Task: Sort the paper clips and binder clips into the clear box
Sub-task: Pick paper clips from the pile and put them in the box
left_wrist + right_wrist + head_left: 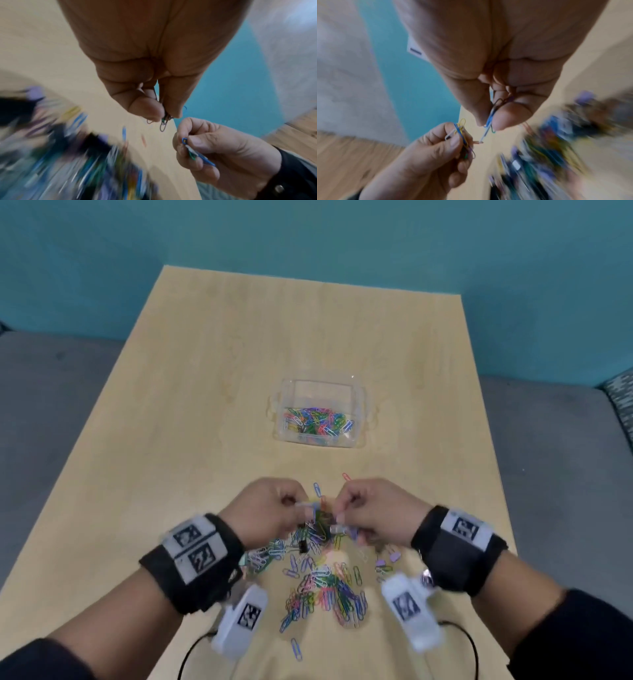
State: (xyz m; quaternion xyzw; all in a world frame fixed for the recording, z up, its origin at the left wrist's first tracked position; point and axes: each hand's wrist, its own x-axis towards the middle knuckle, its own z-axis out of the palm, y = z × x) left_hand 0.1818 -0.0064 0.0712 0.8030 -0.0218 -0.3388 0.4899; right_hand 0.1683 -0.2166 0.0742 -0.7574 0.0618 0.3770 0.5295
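Note:
A clear box (359,405) sits mid-table with coloured paper clips (317,421) inside. A loose pile of coloured paper clips (322,587) and a few binder clips (303,546) lies near the front edge. My left hand (274,508) hovers just above the pile's far side, pinching a small bunch of paper clips (164,120) between thumb and fingers. My right hand (370,508) is close beside it, pinching several paper clips (489,121). The two hands nearly touch. The wrist views are blurred by motion.
The wooden table (239,354) stands against a teal wall (308,231), with grey floor on both sides. A few stray clips (296,648) lie near the front edge. Black cables (191,652) trail off the table's near edge.

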